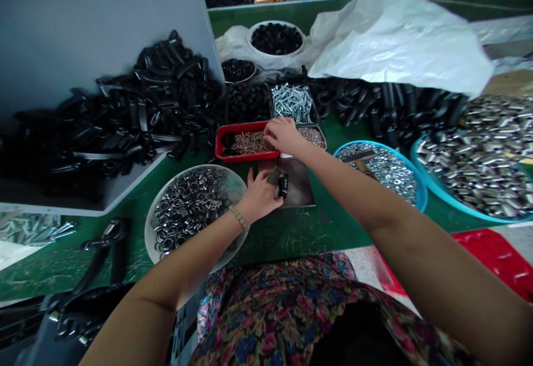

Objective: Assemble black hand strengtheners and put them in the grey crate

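Note:
My left hand [263, 195] is closed around a small black part [283, 186], held above a dark metal plate [303, 184] on the bench. A grey wrapping covers one of its fingers. My right hand [283, 134] reaches to the red tray [250, 159], its fingers bent down and pinched at the small copper-coloured screws [251, 143]; whether a screw is between the fingertips is hidden. A white bowl of metal rings [187, 205] stands beneath my left forearm.
Black handle parts [166, 94] heap in a grey bin at left. Silvery bolts [292, 102] fill a box behind the red tray. Blue basins of metal nuts [391, 174] and metal sleeves [478, 171] stand right. An assembled black hand grip [110, 249] lies front left.

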A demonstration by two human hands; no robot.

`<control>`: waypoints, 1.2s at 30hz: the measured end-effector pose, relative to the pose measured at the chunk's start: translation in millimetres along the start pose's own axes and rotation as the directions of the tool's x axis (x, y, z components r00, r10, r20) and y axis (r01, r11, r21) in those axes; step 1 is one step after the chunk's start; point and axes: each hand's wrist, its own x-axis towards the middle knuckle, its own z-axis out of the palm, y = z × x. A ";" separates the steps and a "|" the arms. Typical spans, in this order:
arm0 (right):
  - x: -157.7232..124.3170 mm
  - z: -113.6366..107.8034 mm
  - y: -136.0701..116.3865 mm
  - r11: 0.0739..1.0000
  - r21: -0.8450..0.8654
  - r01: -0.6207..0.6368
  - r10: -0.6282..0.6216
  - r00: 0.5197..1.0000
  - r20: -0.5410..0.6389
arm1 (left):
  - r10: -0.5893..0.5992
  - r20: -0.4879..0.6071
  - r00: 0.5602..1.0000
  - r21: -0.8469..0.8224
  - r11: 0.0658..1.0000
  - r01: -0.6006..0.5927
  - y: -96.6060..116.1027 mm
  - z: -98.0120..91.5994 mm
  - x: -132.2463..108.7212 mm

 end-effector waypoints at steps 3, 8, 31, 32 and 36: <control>-27.4 -5.1 -3.2 0.986 0.158 -0.044 0.054 0.997 -0.061 | 0.004 -0.020 1.000 -0.027 1.000 -0.005 0.3 -2.3 0.2; -97.6 -4.5 -4.2 0.945 0.302 -0.125 0.126 0.992 0.016 | -0.001 -0.014 1.000 -0.043 0.999 0.001 0.2 -5.7 0.8; -201.8 -55.3 52.3 0.653 -0.450 -0.609 0.662 0.748 -0.050 | 0.025 -0.062 0.998 0.023 0.999 -0.024 0.9 -1.4 0.5; -208.7 -59.1 60.5 0.610 -0.474 -0.635 0.720 0.694 -0.002 | 0.029 -0.068 0.997 0.027 0.999 -0.027 0.9 -1.3 0.7; -211.3 -60.8 49.0 0.630 -0.416 -0.655 0.746 0.660 0.089 | 0.016 -0.062 0.998 0.029 0.999 -0.015 1.5 -1.1 0.5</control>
